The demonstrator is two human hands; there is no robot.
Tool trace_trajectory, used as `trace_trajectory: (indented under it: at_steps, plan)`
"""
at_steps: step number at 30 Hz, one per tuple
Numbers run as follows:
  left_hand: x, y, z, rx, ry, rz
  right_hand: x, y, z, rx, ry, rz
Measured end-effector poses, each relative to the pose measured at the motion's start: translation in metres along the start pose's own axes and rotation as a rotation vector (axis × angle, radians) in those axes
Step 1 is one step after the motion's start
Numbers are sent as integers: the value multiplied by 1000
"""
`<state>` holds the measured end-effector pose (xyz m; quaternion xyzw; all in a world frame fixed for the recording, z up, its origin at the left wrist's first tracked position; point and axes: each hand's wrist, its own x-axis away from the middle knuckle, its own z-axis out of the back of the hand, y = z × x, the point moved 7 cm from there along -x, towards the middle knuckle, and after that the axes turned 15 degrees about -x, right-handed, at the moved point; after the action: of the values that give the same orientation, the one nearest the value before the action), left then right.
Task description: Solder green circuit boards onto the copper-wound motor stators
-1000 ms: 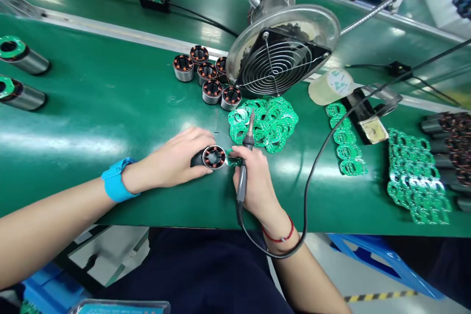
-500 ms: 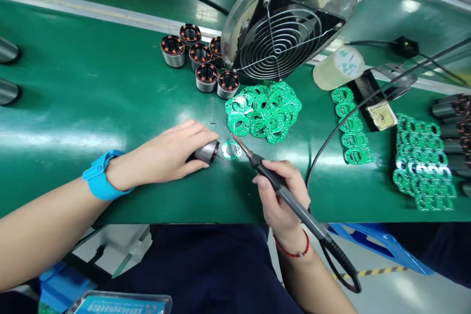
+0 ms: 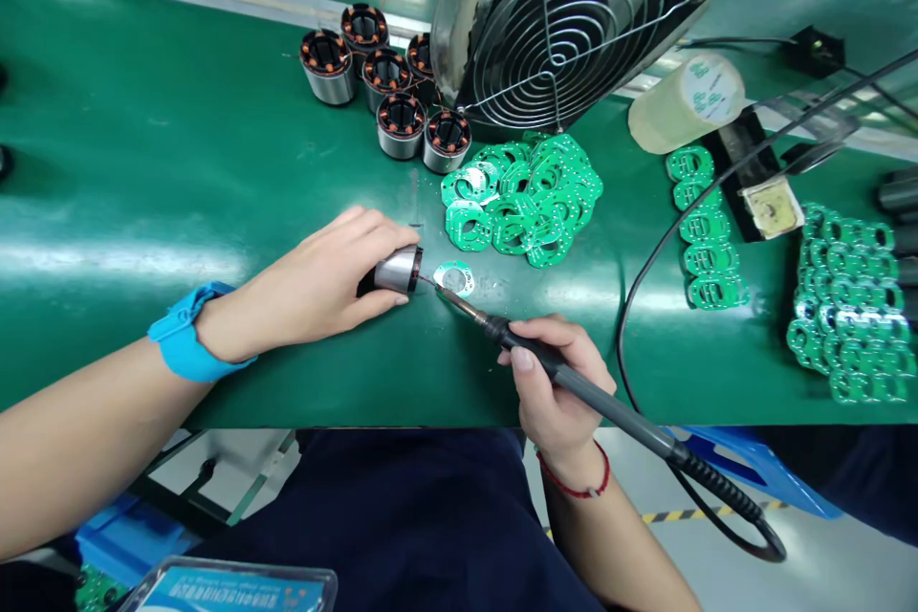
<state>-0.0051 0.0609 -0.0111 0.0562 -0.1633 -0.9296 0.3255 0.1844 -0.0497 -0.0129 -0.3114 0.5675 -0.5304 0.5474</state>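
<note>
My left hand [image 3: 337, 277] is wrapped round a silver-and-black motor stator [image 3: 396, 270], which lies on its side with its wound end facing right. Thin wires stick out of that end. In my right hand [image 3: 563, 382] is a soldering iron [image 3: 609, 402], its tip at the wires just right of the stator. A single ring-shaped green circuit board [image 3: 468, 279] lies flat just beyond the tip. Behind it is a heap of similar green boards [image 3: 516, 201].
Several upright stators [image 3: 400, 122] stand at the back, beside a fan with a wire guard [image 3: 556, 57]. Rightward are a yellowish roll [image 3: 685, 105], a black holder with a sponge [image 3: 773, 207], a row of boards [image 3: 707, 229], stacked boards [image 3: 850, 306] and a looping black cable [image 3: 631, 292].
The soldering iron's tip has moved down and left, from above the single board to the stator's wires. The stator's wound end is turned slightly upward. The whole view has shifted a little.
</note>
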Motion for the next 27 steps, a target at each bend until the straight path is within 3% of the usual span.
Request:
trace_trajectory:
  at_steps: [14,21,27]
  plan:
    - [0,2,1,-45,15,-11,-1,-13,-4,109,-11,180]
    - [0,6,2,-110,44,-48,-4,-13,-29,274,-295,148]
    - [1,2,0,159,-36,205,-10,-11,-30,350,-187,35]
